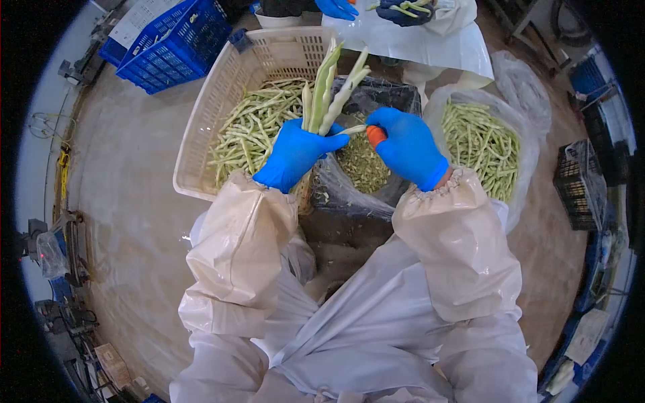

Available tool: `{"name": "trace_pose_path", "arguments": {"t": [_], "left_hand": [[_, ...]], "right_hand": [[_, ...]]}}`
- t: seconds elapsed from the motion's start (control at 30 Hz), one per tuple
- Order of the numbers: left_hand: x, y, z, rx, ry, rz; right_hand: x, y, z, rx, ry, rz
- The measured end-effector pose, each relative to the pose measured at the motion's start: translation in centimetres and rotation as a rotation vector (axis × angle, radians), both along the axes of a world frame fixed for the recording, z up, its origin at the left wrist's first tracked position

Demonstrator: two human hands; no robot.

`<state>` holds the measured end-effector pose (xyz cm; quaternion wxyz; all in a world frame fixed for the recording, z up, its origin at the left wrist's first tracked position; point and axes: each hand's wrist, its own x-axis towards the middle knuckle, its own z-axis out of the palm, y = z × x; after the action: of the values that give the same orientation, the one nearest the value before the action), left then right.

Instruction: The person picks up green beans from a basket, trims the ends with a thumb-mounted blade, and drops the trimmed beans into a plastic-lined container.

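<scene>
Upright in my left hand [295, 153], closed round their lower ends, is a bunch of long pale green beans [329, 91]. One bean [352, 129] sticks out sideways past the left thumb to my right hand [407, 142]. The right fingers are closed at that bean's tip, with an orange piece [376, 135] showing at the thumb; I cannot tell whether it is a finger cover or a tool handle. Both hands wear blue gloves. Below them, a plastic-lined dark crate [342, 195] contains small green bean scraps [363, 164].
A cream crate [191, 154] of beans [252, 131] stands at left, and a clear bag [433, 111] of beans [480, 144] at right. Blue crates [175, 57] sit at upper left. Across from me, another person's blue-gloved hand [336, 8] shows near a white apron [450, 50].
</scene>
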<state>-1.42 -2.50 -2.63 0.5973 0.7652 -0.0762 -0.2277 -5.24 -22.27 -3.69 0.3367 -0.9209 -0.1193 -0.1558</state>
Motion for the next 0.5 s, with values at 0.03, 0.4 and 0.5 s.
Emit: {"name": "trace_pose_path", "arguments": {"t": [0.03,0.4,0.5], "left_hand": [[0.0,0.0,-0.2,-0.003,-0.022,-0.001],[-0.4,-0.2,0.8,-0.414,0.108,0.067],[1.2,0.6,0.3,-0.597,0.116,0.227]], "right_hand": [[0.1,0.1,-0.1,-0.033,-0.047,-0.017],[-0.2,0.8,0.8,1.088,0.529,0.335],[-0.1,0.7,-0.7,0.420,0.386,0.111]]}}
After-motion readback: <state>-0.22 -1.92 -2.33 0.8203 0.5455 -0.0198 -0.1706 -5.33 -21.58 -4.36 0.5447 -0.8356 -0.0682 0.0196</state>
